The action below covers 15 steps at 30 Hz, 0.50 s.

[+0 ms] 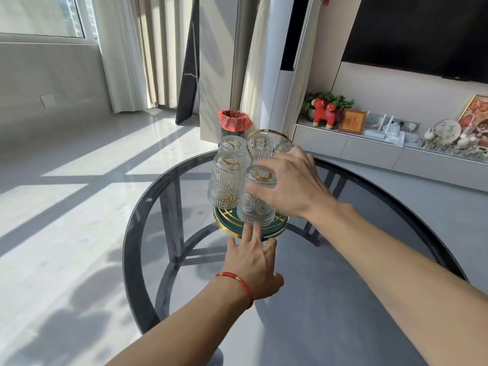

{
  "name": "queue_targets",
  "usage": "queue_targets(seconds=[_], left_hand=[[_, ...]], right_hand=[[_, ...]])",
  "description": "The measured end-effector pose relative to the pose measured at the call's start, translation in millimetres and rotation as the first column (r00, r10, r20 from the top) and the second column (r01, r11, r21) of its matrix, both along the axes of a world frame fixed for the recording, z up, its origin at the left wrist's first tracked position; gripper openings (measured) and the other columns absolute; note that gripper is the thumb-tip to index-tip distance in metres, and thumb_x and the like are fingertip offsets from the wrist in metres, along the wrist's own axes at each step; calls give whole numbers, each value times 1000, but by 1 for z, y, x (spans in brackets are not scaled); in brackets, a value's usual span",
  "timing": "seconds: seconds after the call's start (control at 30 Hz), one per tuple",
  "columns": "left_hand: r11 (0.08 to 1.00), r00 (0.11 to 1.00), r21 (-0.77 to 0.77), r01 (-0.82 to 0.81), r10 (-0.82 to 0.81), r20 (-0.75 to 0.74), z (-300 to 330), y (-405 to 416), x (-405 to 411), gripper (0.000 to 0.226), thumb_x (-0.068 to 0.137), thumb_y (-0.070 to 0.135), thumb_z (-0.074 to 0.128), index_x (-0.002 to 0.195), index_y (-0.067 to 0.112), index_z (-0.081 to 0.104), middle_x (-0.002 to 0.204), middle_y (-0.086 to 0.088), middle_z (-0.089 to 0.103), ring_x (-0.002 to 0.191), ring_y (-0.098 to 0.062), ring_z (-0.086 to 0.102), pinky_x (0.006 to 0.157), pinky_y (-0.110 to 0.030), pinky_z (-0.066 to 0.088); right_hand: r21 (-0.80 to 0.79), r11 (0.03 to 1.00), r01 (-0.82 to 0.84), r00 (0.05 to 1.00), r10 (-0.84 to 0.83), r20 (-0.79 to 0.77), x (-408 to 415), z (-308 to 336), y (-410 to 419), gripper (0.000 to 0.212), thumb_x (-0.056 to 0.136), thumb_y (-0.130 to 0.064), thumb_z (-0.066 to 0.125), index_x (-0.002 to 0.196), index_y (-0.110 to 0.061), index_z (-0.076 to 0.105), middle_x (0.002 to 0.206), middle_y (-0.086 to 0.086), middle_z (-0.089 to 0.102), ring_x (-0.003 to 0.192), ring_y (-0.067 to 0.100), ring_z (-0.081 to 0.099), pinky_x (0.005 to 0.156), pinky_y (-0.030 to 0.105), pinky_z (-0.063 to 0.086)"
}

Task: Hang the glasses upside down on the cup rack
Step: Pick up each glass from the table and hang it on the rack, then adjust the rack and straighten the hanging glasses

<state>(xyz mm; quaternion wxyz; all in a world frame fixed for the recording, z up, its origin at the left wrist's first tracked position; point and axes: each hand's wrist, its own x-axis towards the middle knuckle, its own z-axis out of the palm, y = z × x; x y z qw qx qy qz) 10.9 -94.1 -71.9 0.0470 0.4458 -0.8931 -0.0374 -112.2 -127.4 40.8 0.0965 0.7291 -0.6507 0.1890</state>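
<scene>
From the head camera, the right hand wraps its fingers around the near glass, upside down on the cup rack; the left hand is open, fingertips touching the rack's gold rim on the glass table; four more glasses hang there.

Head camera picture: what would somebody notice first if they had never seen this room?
Probably the cluster of ribbed glasses hanging upside down on the gold and green cup rack, in the middle of the round glass table. The right hand wraps the nearest glass, while the left hand rests against the rack's base. A red toy horse stands on the shelf at right.
</scene>
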Motion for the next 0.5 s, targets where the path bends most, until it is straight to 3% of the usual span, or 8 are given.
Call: queue_targets(seconds=[0.17, 0.23, 0.37, 0.5], left_hand=[[1000, 1000, 21, 5, -4, -15, 0, -1, -1, 60, 84, 47, 61, 134, 16, 48, 148, -15, 33, 137, -33, 27, 101, -48, 41], [998, 999, 54, 19, -17, -37, 2, -4, 2, 61, 85, 44, 62, 137, 17, 47, 146, -15, 36, 136, -33, 29, 101, -47, 43], [996, 993, 80, 26, -17, -120, 4, -10, 9, 59, 86, 38, 62, 138, 18, 44, 138, -9, 46, 129, -29, 37, 99, -43, 45], [1000, 988, 22, 11, -8, -155, 0, -10, 7, 62, 85, 32, 59, 144, 21, 43, 144, -5, 46, 131, -26, 38, 102, -43, 45]], right_hand=[[1, 1000, -16, 1000, 16, 10, -3, -7, 7, 70, 92, -69, 54, 145, -24, 61, 139, 0, 66, 125, 24, 44, 108, 44, 35], [-67, 996, -55, 996, 60, 73, -6, -12, 17, 61, 97, -57, 59, 144, -18, 62, 144, 4, 63, 128, 27, 45, 111, 44, 37], [-395, 919, 9, 972, 84, 219, -30, -33, 47, 34, 96, -24, 62, 124, -9, 73, 129, 10, 68, 120, 30, 57, 104, 43, 44], [-403, 901, 162, 895, 37, 444, -55, -57, 71, 36, 88, -2, 62, 124, -5, 69, 125, 11, 65, 119, 27, 59, 105, 46, 47]])
